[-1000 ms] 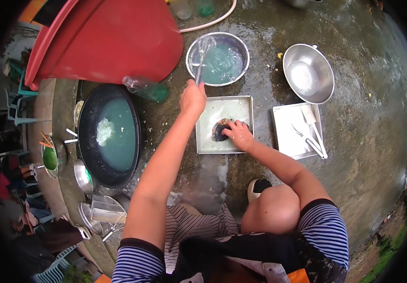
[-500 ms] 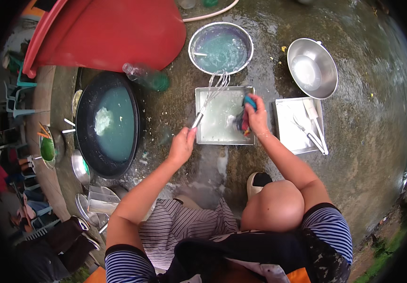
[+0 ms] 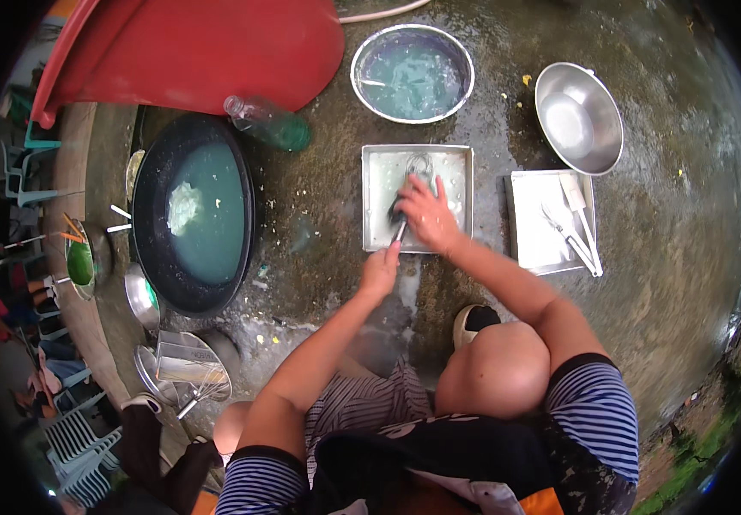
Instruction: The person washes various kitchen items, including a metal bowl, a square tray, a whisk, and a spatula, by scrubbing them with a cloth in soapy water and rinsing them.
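Note:
My left hand (image 3: 379, 273) is closed round the handle of a wire whisk (image 3: 419, 163), whose wires lie over a square metal pan (image 3: 375, 243) with cloudy water in it. My right hand (image 3: 429, 215) presses on the whisk where the handle meets the wires. Under its fingers a dark scrubbing cloth (image 3: 396, 209) shows only in part, pinned against the whisk. Right of this pan, a second square pan (image 3: 529, 245) holds a white spatula (image 3: 573, 193) and a small metal-handled utensil (image 3: 570, 236).
A wide black basin (image 3: 143, 257) of bluish water stands left, with a clear bottle (image 3: 267, 124) and a big red tub (image 3: 199, 51) beyond. Ahead is a round basin (image 3: 465, 94) of soapy water; a steel bowl (image 3: 594, 112) stands right. Stacked pans (image 3: 224, 352) lie lower left.
The whisk has come down from upright into the pan. My right hand has moved left with the cloth onto the whisk, and my left hand has shifted right.

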`<state>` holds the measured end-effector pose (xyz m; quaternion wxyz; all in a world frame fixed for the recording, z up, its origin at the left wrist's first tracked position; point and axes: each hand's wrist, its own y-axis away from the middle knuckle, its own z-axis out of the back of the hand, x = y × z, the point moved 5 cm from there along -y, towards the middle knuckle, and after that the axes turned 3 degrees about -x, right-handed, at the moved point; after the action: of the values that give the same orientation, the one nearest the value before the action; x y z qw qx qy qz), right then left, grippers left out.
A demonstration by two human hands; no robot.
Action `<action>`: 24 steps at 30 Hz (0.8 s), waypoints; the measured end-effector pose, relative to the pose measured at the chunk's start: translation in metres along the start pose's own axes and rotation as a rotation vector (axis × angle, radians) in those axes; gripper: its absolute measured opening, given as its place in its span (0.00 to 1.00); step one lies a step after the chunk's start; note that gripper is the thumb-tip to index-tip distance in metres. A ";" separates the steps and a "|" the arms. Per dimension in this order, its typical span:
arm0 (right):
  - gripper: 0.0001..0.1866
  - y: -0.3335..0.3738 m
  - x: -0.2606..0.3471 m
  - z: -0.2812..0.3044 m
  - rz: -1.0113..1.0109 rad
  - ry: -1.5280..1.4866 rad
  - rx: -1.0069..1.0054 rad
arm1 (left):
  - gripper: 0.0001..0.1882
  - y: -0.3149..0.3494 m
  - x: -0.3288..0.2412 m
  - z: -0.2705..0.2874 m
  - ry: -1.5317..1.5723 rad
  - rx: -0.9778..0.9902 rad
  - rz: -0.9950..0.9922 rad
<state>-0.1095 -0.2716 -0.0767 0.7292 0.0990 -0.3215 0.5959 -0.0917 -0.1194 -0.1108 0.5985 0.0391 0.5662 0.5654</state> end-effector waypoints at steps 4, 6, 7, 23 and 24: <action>0.11 -0.037 -0.049 0.013 0.057 0.021 0.012 | 0.24 0.009 -0.017 -0.010 -0.261 -0.099 -0.263; 0.12 -0.044 -0.060 0.015 0.016 -0.129 0.028 | 0.24 0.010 -0.020 -0.008 -0.313 -0.091 -0.325; 0.12 -0.044 -0.060 0.011 0.020 -0.129 0.029 | 0.24 0.008 -0.019 -0.005 -0.311 -0.094 -0.325; 0.10 -0.040 -0.070 0.015 -0.154 -0.274 0.082 | 0.24 0.031 -0.020 -0.028 0.578 0.557 0.481; 0.12 -0.042 -0.080 0.015 -0.255 -0.305 -0.001 | 0.24 0.031 -0.012 -0.024 0.575 0.554 0.479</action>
<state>-0.0823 -0.3552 -0.1023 0.7417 0.2279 -0.4134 0.4765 -0.1248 -0.1307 -0.0908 0.2366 0.1689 0.8139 0.5031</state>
